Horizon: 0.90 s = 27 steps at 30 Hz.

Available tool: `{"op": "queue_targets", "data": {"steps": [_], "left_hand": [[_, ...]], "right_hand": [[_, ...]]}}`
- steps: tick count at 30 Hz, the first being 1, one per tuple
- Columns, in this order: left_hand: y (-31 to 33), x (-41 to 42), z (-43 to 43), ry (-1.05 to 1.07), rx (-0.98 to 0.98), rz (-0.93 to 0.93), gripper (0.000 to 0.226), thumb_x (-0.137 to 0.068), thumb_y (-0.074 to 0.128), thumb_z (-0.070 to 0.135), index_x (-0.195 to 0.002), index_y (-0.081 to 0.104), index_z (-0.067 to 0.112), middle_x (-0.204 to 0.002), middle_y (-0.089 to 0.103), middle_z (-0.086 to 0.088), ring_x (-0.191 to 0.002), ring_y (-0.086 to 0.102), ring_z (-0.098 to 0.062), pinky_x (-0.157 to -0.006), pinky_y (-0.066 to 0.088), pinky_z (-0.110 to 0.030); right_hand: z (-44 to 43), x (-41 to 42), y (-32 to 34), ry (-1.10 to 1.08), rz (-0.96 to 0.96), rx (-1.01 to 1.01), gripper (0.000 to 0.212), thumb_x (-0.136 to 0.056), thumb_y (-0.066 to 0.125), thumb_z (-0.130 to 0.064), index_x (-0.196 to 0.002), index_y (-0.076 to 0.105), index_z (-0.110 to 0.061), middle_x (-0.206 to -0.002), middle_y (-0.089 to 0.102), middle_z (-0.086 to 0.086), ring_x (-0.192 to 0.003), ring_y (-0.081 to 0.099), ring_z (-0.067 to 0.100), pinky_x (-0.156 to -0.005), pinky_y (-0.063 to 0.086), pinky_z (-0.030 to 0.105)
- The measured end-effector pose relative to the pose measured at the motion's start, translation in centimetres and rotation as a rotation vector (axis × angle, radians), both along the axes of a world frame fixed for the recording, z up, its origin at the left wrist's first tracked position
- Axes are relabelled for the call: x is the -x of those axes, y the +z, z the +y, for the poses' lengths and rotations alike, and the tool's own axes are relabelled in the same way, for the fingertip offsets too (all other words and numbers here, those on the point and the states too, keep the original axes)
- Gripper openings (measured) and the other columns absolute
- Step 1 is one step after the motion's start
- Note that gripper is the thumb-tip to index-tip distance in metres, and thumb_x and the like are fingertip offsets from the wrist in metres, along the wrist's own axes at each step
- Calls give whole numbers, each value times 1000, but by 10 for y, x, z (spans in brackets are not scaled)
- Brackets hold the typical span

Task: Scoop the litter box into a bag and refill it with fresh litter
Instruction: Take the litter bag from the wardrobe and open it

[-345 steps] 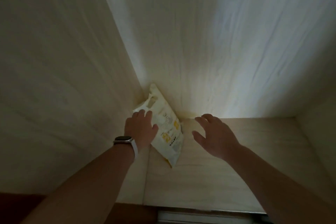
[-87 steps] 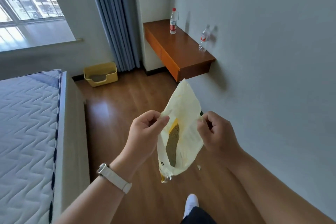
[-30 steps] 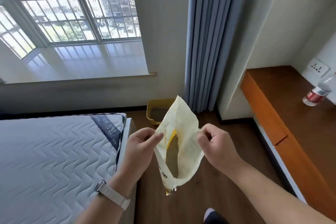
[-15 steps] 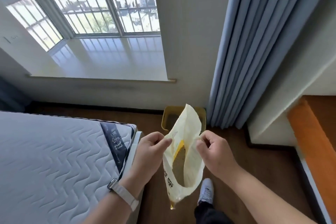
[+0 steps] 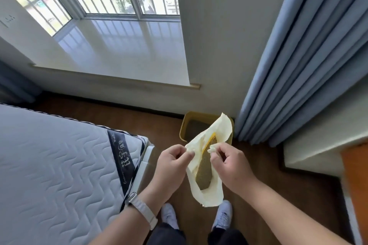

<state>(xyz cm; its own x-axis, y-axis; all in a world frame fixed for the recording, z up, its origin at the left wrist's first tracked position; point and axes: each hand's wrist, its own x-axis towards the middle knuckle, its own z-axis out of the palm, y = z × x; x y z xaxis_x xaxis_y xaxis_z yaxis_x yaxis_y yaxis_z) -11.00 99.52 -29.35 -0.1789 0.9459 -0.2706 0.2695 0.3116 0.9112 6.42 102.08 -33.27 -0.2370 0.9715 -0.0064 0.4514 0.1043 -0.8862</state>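
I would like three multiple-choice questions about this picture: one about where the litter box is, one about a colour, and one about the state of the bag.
1. Where does the litter box stand?
A. on the mattress
B. on the floor beside the curtain
C. on the window sill

2. What colour is the curtain?
A. grey-blue
B. red
C. green

3. How is the bag held?
A. sealed, in one hand
B. lying on the floor
C. pulled open by both hands

Answers:
1 B, it sits on the wooden floor next to the curtain.
2 A, its folds are grey-blue.
3 C, the left hand and right hand pinch its opposite edges, showing litter inside.
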Motion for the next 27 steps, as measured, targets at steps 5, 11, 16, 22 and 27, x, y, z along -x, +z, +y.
{"op": "queue_targets", "data": {"steps": [5,11,16,22,27], "left_hand": [[-12,4,33,-18,7,-45,29,-89,66,13,-69,57,-6,-46,42,12,-43,37,-1,-43,31,-12],[-53,31,70,-51,90,-187,28,-89,66,14,-67,57,-1,-55,48,1,-51,44,-9,-49,39,-20],[-120,55,90,-60,206,-267,26,-91,63,15,-72,60,-2,-58,52,-1,-53,47,-9,-52,42,-20],[-217,77,105,3,265,-250,29,-87,64,15,-76,55,-10,-58,44,-4,-54,41,-13,-51,37,-23],[-306,84,107,2,266,-226,29,-88,63,14,-75,55,-9,-61,45,-9,-55,41,-16,-51,38,-22]], "right_hand": [[24,10,-8,-94,-55,-26,25,-93,58,-17,-69,51,-16,-58,49,-3,-55,47,15,-49,39,27],[50,24,-37,-214,-140,31,25,-93,57,-22,-71,53,-10,-60,51,2,-55,45,18,-48,33,22],[68,49,-97,-253,-241,128,25,-92,59,-19,-70,52,-9,-61,52,5,-56,46,17,-50,35,27],[88,72,-188,-202,-254,206,25,-94,56,-23,-72,53,-13,-63,54,1,-59,50,19,-51,39,32],[97,75,-282,-174,-235,235,26,-95,56,-22,-72,53,-9,-65,53,5,-63,49,22,-54,39,32]]}}
